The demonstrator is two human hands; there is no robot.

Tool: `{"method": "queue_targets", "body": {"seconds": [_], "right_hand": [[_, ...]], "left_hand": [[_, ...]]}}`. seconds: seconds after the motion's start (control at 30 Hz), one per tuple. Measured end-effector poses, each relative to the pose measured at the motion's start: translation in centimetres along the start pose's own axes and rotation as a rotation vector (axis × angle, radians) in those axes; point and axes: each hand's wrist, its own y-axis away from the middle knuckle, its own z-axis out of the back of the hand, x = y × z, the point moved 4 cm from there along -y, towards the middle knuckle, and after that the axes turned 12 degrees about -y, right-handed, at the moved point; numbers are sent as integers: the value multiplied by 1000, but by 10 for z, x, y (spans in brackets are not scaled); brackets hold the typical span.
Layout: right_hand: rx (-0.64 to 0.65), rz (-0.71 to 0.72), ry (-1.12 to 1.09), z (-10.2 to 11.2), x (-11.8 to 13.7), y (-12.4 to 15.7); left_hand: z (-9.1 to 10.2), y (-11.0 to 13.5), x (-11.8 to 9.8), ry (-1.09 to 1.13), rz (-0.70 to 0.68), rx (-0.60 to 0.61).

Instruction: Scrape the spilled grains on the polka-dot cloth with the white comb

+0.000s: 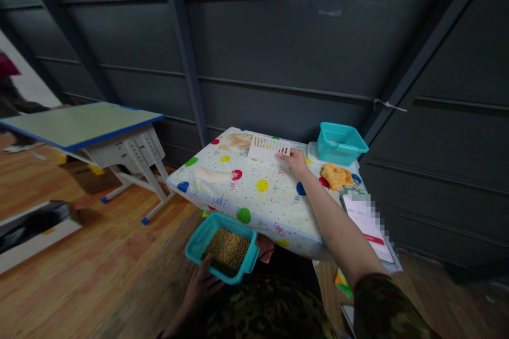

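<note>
My right hand point(295, 161) is closed on the right end of a white slotted plastic panel point(262, 155), which stands tilted on the table. Just left of and behind the panel lies a spread of small light-brown grains or flakes point(235, 141). A whitish strip of something I cannot make out point(212, 175) lies nearer the left edge. Below the table's front edge, my left hand point(204, 282) grips the near rim of a teal plastic basin point(251, 259). Greenish-yellow beans point(227, 249) cover the basin's bottom.
A second teal basin point(341, 145) stands on a white lid or tray at the table's back right. In front of it is a crumpled orange cloth point(336, 176). A phone or tablet point(368, 230) lies at the right edge. Leftward stands a green-topped desk point(87, 124).
</note>
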Motion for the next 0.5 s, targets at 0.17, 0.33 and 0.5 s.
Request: {"method": "queue_targets", "body": {"seconds": [0.17,0.33,0.5], "right_hand": [[-7,-48,-27,0,2,4],[-25,-138,1,0,2,8],[-140,-205,174,5,-1,9]], "left_hand": [[-1,-1,-2,-17,39,-46],[-2,3,-1,-26,28,-78],[0,18,-13,14,7,-64]]}}
